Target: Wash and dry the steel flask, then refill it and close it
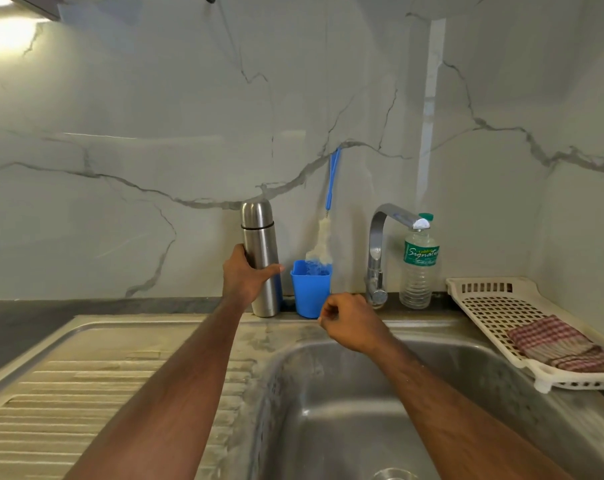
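flask: my left hand (242, 276) is wrapped around the steel flask (261, 258) at mid-body, thumb across its front; it stands upright with its cap on, base at the back edge of the sink (501, 393) by the wall.
left fingers: curled round the flask, gripping it.
right hand: my right hand (349, 322) hovers over the sink's back rim, just in front of the cup (310, 288).
right fingers: curled into a loose fist, holding nothing.
cup: blue, just right of the flask, upright against the wall.
brush: a bottle brush (325, 233) stands in the cup, white bristles above the rim, blue handle leaning on the wall.
tap: the tap (380, 251) rises behind the sink, right of the cup, spout pointing right.
bottle: 1 clear plastic bottle (419, 268) with a green cap and label, just right of the tap.
rack: a cream rack (491, 306) sits right of the sink, a checked cloth (563, 342) lying in it.
table: dark table (34, 323) to the left, beyond the ribbed drainboard (86, 393).
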A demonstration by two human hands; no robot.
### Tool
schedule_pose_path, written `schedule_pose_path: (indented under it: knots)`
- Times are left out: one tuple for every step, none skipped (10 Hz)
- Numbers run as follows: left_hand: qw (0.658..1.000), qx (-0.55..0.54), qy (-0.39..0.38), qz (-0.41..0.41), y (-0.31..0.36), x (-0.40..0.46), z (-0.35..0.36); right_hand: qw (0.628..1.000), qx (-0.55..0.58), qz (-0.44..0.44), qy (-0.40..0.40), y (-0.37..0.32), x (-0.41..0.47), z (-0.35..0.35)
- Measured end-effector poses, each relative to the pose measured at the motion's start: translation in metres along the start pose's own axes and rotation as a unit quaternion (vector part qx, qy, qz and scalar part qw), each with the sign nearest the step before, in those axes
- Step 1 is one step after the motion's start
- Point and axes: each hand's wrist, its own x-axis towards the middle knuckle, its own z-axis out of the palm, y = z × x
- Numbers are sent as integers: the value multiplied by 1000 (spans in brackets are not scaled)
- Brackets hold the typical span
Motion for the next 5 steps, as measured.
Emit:
schedule_pose_path:
  knots:
    - [999, 32, -15, -7, -1, 4, 0, 1000, -1, 4, -4, 0, -1, 3]
    - [999, 38, -20, -16, -4, 7, 2, 1000, 1, 1, -3, -2, -3, 4]
    - [997, 60, -30, -31, -5, 7, 2, 1000, 11, 4, -5, -5, -4, 1]
    - [994, 81, -51, -53, -10, 2, 2, 1000, 16, 0, -4, -6, -7, 0]
    - [993, 93, -27, -66, -15, -6, -3, 1000, 15, 5, 1, -7, -8, 1]
